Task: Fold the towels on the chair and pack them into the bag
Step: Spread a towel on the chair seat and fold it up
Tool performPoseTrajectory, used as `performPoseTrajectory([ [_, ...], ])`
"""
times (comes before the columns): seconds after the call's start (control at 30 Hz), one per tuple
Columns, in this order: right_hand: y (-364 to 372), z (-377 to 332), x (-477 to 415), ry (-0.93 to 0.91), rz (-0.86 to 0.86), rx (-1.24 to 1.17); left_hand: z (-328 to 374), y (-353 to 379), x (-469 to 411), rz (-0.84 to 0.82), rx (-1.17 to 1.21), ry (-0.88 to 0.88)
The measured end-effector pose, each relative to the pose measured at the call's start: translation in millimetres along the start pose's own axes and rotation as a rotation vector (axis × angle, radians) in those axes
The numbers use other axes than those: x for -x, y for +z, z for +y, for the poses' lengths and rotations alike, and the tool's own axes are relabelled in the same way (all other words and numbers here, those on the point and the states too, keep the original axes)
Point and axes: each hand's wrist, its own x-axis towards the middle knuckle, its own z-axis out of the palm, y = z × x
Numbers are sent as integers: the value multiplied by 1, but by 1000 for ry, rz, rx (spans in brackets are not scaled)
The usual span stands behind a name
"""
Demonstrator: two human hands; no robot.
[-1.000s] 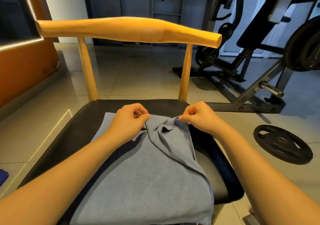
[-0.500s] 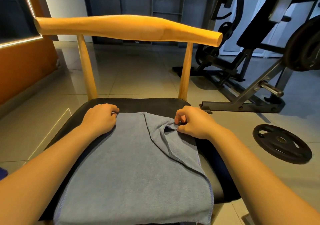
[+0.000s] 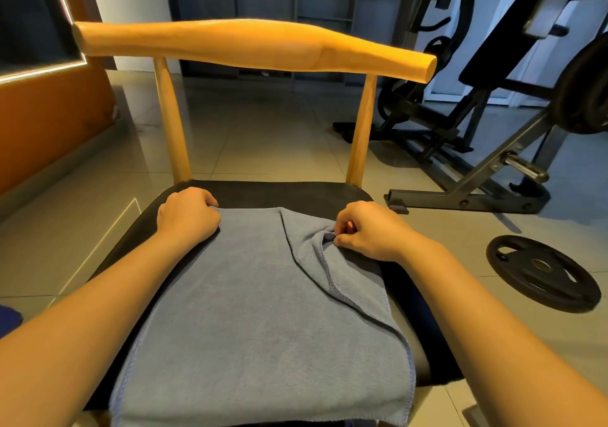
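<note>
While I watched through the head camera, the grey towel [image 3: 263,311] lay spread over the black seat of the chair [image 3: 289,193], and its near edge hung over the front of the seat. The left hand [image 3: 187,216] sat at the towel's far left corner, just in front of the chair's left back post. Its fingers [image 3: 205,198] were curled down over that corner and gripped it. The right hand [image 3: 368,232] sat at the towel's far right side, in front of the chair's right back post, and I saw its thumb and fingers [image 3: 343,240] pinching a bunched ridge of cloth. From that pinch a turned-over flap ran along the towel's right side toward the chair's front, with its stitched hem showing as a dark line. The rest of the towel lay flat on the seat. To the right of the chair a black weight plate [image 3: 543,272] lay flat on the tiled floor [image 3: 263,143]. Behind the chair on that side stood the steel frame of a gym machine [image 3: 487,176]. To the chair's left I saw an orange wall panel [image 3: 42,124]
</note>
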Motion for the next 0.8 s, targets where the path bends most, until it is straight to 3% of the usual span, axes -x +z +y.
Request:
performPoseTrajectory([
  [0.1, -2, 0, -3, 2, 48, 24, 0, -1, -1, 4, 30, -23],
  [0.23, -16, 12, -7, 119, 86, -294, -3, -2, -2, -6, 61, -34],
  [0.4, -23, 23, -14, 410, 146, -586, -4, -3, -4, -15, 78, -34],
  [0.57, -19, 42, -22, 687, 268, -715, -6, -3, -7, -33, 63, -36],
  [0.8, -18, 41, -23, 600, 93, -708, -7, -3, -11, -55, 68, -67],
])
